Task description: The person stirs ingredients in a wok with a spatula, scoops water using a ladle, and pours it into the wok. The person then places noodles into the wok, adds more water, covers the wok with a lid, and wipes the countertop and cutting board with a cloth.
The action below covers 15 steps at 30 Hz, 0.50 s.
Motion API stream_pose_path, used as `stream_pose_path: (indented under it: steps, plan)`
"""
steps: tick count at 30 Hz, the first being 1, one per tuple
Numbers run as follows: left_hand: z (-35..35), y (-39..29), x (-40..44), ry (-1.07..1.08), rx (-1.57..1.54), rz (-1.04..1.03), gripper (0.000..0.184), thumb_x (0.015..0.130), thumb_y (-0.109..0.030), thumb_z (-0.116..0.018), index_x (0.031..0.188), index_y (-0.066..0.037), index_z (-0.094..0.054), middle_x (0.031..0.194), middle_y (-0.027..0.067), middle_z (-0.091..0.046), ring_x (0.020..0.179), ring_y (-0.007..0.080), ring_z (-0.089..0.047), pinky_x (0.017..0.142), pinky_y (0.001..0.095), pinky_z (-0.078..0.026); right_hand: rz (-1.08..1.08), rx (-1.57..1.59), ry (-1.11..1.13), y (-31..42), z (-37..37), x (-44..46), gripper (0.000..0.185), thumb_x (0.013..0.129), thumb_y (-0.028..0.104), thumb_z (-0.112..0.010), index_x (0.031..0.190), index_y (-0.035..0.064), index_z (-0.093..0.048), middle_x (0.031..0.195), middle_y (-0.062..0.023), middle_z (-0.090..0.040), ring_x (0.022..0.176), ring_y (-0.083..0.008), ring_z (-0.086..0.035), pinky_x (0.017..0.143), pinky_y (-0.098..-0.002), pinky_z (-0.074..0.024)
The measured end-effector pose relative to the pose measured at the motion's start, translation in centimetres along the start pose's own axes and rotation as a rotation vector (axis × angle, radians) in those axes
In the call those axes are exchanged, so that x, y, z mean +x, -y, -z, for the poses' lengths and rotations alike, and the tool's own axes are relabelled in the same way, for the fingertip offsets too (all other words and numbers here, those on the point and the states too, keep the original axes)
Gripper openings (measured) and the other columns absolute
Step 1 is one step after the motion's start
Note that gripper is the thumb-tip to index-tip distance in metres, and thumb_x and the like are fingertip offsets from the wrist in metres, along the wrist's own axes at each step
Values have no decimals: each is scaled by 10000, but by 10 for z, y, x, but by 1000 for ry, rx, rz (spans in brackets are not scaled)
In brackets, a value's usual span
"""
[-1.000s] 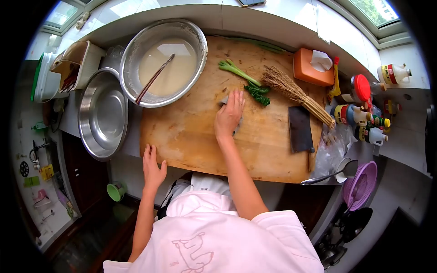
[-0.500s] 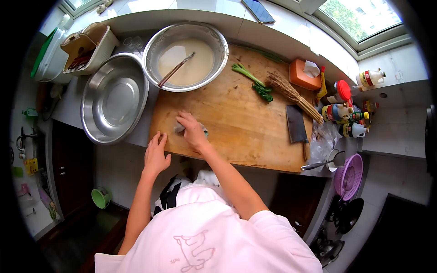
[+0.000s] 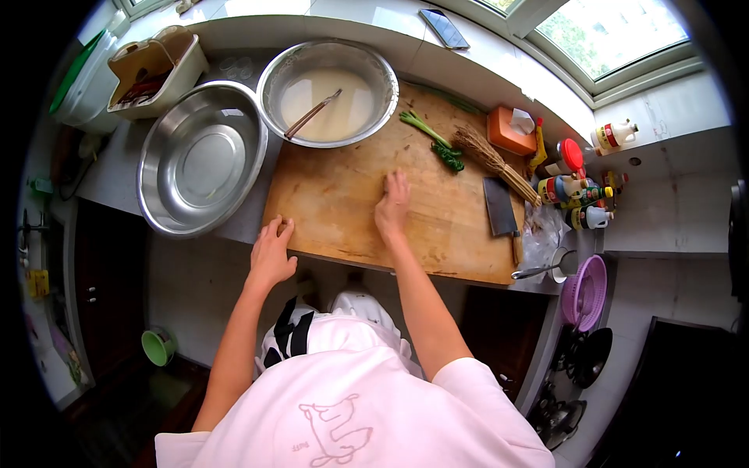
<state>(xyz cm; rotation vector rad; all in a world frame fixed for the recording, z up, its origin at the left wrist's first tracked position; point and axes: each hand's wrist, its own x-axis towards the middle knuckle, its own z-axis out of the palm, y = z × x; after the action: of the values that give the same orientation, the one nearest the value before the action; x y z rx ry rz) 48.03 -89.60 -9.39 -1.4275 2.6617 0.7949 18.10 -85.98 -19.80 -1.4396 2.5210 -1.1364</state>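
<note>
My right hand (image 3: 392,207) is pressed down on the wooden board (image 3: 343,210), fingers curled, near the board's middle. The cloth it had under it is now hidden by the hand, and none of it lies on the bare wood around. At the board's front left corner rests my left hand (image 3: 272,253), fingers spread, holding nothing. Behind the hands, a metal basin (image 3: 388,105) of pale, cloudy liquid overlaps the board's back left; chopsticks (image 3: 312,115) lean in it. Further right are green vegetable stalks (image 3: 437,140), a straw whisk (image 3: 491,160) and a cleaver (image 3: 499,207).
An empty steel basin (image 3: 207,164) stands left of the board. At the right are an orange tissue box (image 3: 511,132), several sauce bottles (image 3: 581,191), a ladle (image 3: 538,271) and a purple colander (image 3: 585,292). A phone (image 3: 445,29) lies on the sill.
My right hand has slid right across the board, and the pale cloth that showed around it is out of sight. My left hand remains at the front left corner. The view has shifted slightly.
</note>
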Motion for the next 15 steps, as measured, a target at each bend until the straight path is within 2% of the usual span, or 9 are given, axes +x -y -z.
stream_pose_path:
  steps: [4,7,8,11,12,14,15]
  plan:
    - [1,1,1,27,27,-15,826,704,-121,-801,1462,-84,-472,1495,191,-416,1354,371,-435,1110,444,-421,137,247,118,79,-36,-36,397,871,-70,-494,1226,11,-655,1388,-213,-580,1341,-377,-502,1178,-470,-342]
    - [4,0,0,45,49,-22,833,701,-122,-803,1465,-86,-472,1495,188,-415,1356,373,-433,1106,440,-427,196,440,242,103,-48,-53,441,843,-107,-492,1235,17,-653,1362,-208,-602,1320,-370,-528,1149,-440,-383]
    - [5,0,-1,49,54,-21,834,701,-123,-803,1466,-87,-472,1494,188,-415,1356,373,-433,1104,439,-429,155,492,225,102,-45,-54,444,847,-105,-481,1240,16,-649,1363,-208,-601,1317,-373,-530,1138,-434,-394]
    - [6,2,-1,41,37,-27,830,700,-125,-801,1463,-88,-477,1496,188,-414,1357,374,-432,1103,434,-431,88,561,171,103,8,-45,472,843,-115,-452,1256,18,-638,1365,-207,-597,1303,-376,-541,1105,-411,-426]
    - [6,3,-1,41,30,-27,827,700,-127,-798,1462,-88,-479,1497,188,-413,1357,374,-431,1103,433,-431,101,522,137,90,34,-41,492,834,-128,-445,1263,19,-634,1367,-208,-596,1296,-374,-548,1093,-400,-435]
    - [4,4,-1,39,12,-23,820,701,-131,-792,1460,-88,-482,1498,189,-412,1358,372,-431,1102,431,-431,-12,444,84,57,86,-40,543,817,-158,-445,1284,44,-635,1381,-198,-590,1292,-353,-560,1096,-395,-434]
    - [4,4,1,32,7,-29,819,703,-133,-788,1461,-90,-481,1500,187,-412,1358,370,-431,1101,430,-432,-86,359,71,24,102,-45,497,864,-102,-470,1322,34,-605,1411,-188,-570,1347,-354,-509,1128,-413,-398]
